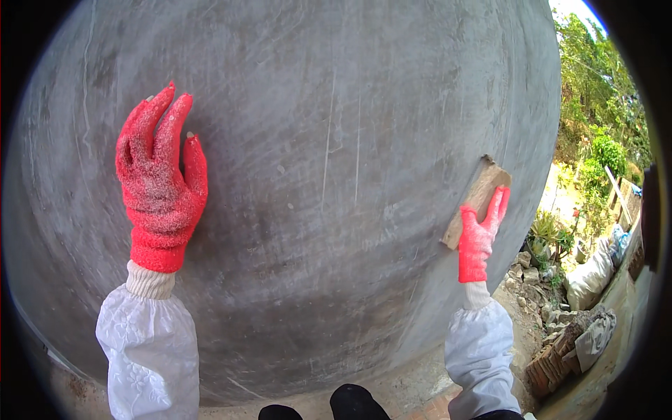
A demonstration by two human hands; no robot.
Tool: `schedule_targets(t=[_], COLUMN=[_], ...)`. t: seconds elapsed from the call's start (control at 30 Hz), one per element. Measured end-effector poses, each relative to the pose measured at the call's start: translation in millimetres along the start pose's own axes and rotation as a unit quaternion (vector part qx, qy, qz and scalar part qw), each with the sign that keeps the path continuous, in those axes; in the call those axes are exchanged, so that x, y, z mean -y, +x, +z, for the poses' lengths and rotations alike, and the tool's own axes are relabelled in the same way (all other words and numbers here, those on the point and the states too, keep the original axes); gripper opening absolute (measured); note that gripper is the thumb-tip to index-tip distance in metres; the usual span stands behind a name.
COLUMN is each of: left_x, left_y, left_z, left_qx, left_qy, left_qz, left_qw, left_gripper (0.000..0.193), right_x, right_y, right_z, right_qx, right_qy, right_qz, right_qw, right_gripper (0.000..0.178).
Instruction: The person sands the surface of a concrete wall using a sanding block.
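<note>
A large grey plastered wall (280,210) fills most of the view, with pale scratches and darker smudged patches on it. My left hand (159,185), in a dusty red glove, is raised in front of the wall on the left. Its fingers point upward, slightly curved and apart, and hold nothing. Bare fingertips poke through worn glove ends. At the right, my right hand (479,241), also red-gloved, grips a flat wooden block (484,190) that lies tilted against the wall near its right edge. Thumb and fingers lie around the block; its face toward the wall is hidden.
Beyond the wall's right edge lie broken stones (525,273), a stack of brown tiles or bricks (553,364), and a white sack (589,276). Green plants (605,150) grow behind them. My dark shoes or knees (353,402) show at the bottom.
</note>
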State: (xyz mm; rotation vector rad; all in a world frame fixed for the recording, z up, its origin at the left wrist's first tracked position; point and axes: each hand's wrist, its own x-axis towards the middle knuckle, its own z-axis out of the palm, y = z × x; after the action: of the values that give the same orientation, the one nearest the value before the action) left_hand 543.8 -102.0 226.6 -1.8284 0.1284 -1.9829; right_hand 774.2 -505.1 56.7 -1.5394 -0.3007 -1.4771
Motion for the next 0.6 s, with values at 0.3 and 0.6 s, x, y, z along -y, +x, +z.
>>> schedule_targets(t=[0.3, 0.6], left_x=[2, -1], left_y=[-7, -6], left_z=[9, 9], left_qx=[0.008, -0.001], left_qy=[-0.014, -0.008], left_qz=[-0.006, -0.012], left_qw=[1.000, 1.000], left_gripper=[0.049, 0.050], right_x=[81, 9], right_y=[-69, 1], right_z=[2, 8], right_qx=[0.183, -0.024], right_qy=[0.015, 0.010], right_qz=[-0.295, 0.021], right_qw=[0.937, 0.999], right_gripper=[0.095, 0.083])
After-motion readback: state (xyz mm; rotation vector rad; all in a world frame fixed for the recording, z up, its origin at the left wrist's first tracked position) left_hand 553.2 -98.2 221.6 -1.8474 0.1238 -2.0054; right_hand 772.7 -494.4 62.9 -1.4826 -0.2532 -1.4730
